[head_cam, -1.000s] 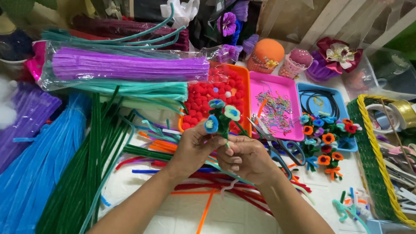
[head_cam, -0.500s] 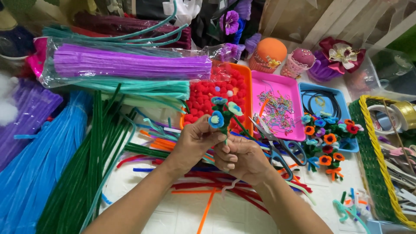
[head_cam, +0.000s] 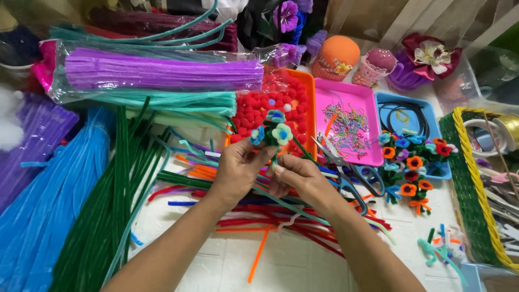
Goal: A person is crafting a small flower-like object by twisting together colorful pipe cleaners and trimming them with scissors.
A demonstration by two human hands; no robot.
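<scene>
White tabletop [head_cam: 292,265] crowded with craft stock: purple pipe-cleaner bundle [head_cam: 162,73] in clear bag, green stems [head_cam: 108,216] fanned beside blue ones, scissors [head_cam: 351,170] near pink tray [head_cam: 346,97]. Left hand [head_cam: 238,170] and right hand [head_cam: 300,181] meet mid-table, fingers clamped on small flower posy [head_cam: 273,132], held upright, likely so stems can be bound together.

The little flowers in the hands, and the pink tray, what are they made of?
The little flowers, held by the left hand and right hand, look like fuzzy pipe cleaners: soft, matte fluff, probably over thin wire, since they keep curled shapes. The pink tray looks like smooth, slightly glossy plastic with a moulded rim.
</scene>
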